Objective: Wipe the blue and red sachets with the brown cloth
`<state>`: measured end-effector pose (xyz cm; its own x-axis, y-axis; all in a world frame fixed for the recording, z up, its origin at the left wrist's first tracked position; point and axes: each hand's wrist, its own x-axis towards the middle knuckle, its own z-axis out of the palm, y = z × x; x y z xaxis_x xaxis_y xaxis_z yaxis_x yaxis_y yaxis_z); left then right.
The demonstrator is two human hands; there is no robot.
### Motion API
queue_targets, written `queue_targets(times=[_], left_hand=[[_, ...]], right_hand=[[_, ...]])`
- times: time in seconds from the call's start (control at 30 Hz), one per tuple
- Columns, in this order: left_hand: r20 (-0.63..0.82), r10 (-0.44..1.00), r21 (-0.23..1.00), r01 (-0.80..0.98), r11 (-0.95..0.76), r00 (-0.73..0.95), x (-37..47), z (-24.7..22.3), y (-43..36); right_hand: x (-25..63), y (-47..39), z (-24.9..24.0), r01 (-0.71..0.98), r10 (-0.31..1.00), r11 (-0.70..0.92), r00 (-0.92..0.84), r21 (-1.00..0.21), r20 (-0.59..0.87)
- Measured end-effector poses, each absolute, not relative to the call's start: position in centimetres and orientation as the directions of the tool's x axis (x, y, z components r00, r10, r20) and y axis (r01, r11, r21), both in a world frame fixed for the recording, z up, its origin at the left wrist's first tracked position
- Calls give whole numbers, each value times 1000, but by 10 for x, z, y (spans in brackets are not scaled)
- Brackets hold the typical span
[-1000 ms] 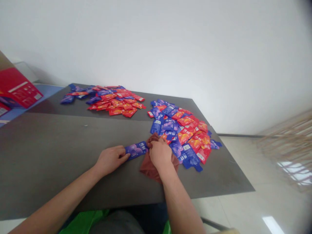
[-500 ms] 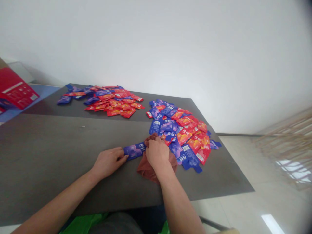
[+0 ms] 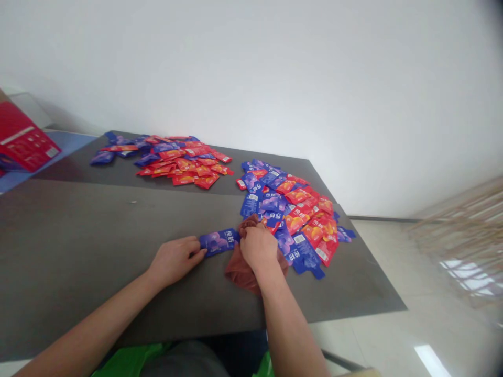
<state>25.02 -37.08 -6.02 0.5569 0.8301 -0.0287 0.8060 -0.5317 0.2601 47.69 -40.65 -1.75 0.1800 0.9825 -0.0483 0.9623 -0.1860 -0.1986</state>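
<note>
A blue pouch with purple fruit print lies flat on the grey table. My left hand pinches its left end between thumb and fingers. At its right end, my right hand is closed on a reddish-brown cloth, which spreads out under the palm and wrist. The cloth's bunched top touches or nearly touches the pouch's spout end. Just right of the cloth is a heap of red and blue pouches, some overlapping.
A second heap of red and blue pouches lies at the table's back left. A red printed box stands on a blue surface at far left. White wall behind; a wooden rack stands on the floor at right.
My right hand and the cloth have shifted slightly right, baring more of the pouch's right end. My left hand stays on the pouch's left end.
</note>
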Motion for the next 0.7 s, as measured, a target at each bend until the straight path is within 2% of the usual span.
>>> queue_targets(times=[0.07,0.13,0.2,0.23,0.3,0.4,0.5,0.63,0.7], left_hand=[[-30,833,258,810,-528,552,250,-61,-371],[-26,833,253,810,-529,553,250,-62,-371],[-23,830,249,808,-535,557,250,-64,-370],[-22,828,247,805,-539,561,250,-64,-370],[-19,824,242,803,-545,566,250,-64,-370],[-20,826,236,806,-543,563,250,-61,-371],[-28,832,233,813,-533,554,252,-58,-371],[-28,834,244,813,-529,551,252,-58,-371],[-24,835,259,810,-526,549,251,-59,-371]], right_hand=[[467,-412,-12,972,992,-122,125,-201,1],[450,-417,-11,977,999,20,-11,-211,46],[436,-420,-16,964,990,141,-133,-224,50],[433,-420,-19,961,989,151,-146,-233,40],[439,-417,-26,969,998,56,-57,-242,6],[463,-410,-29,959,984,-178,170,-220,-53],[472,-410,-19,953,972,-235,229,-192,-52],[440,-421,-5,976,999,17,-6,-215,54],[423,-424,-8,966,992,124,-118,-228,38]])
